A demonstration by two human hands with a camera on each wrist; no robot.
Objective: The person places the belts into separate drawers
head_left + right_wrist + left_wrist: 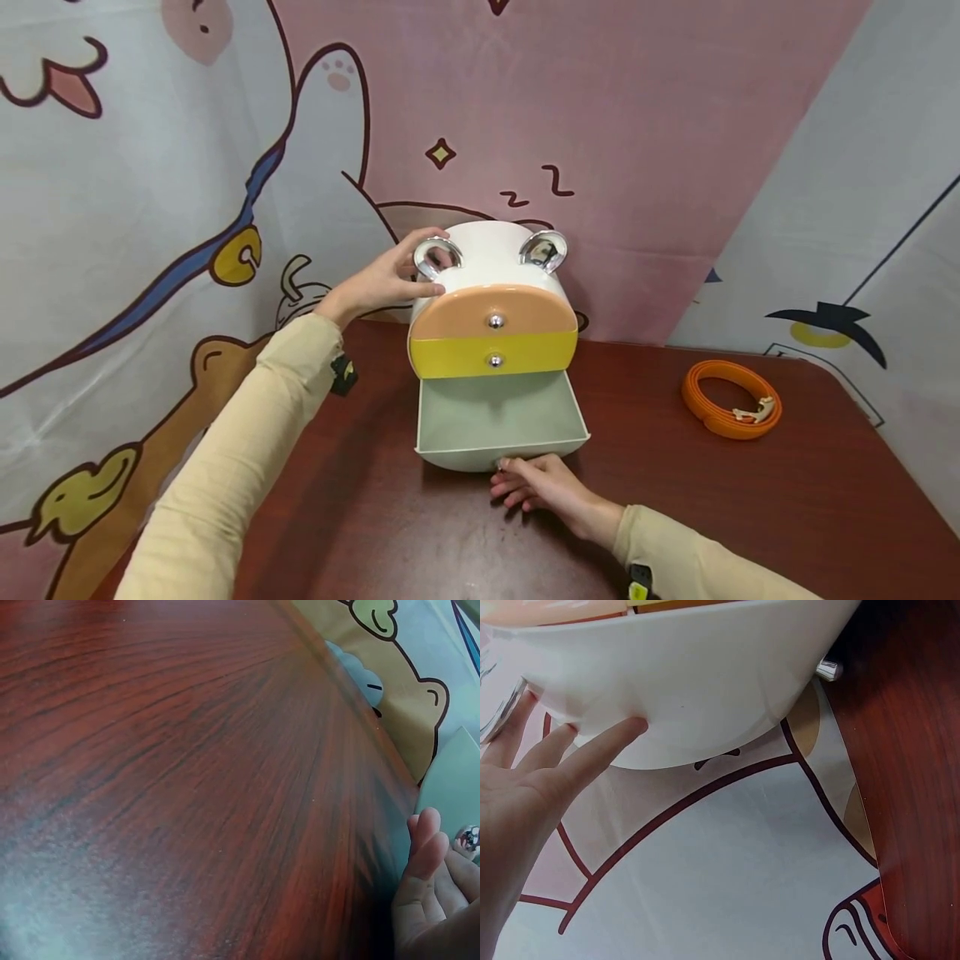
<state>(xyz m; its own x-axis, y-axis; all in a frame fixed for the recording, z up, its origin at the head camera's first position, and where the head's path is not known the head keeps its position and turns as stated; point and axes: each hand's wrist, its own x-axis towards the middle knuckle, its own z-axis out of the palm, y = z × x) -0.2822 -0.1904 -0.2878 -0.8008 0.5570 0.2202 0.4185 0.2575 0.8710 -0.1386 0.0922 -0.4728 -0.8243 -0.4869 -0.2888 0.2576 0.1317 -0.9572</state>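
Note:
A white tabletop drawer box (487, 250) with two shiny, mirror-like ears stands at the table's back. Its orange top drawer (517, 304) and yellow middle drawer (450, 357) are closed. The pale green bottom drawer (498, 412) is pulled out, with nothing visible inside. My left hand (386, 275) steadies the box's upper left side by the left ear (422, 258); in the left wrist view its spread fingertips (636, 726) press the white shell. My right hand (551, 492) pinches the bottom drawer's round metal knob (466, 838); the thumb is outside the right wrist view.
A coiled orange belt (705, 408) with a light metal buckle lies on the dark reddish wooden table (637, 450), right of the box. Cartoon-printed cloth (622, 150) hangs right behind the box and along the left side.

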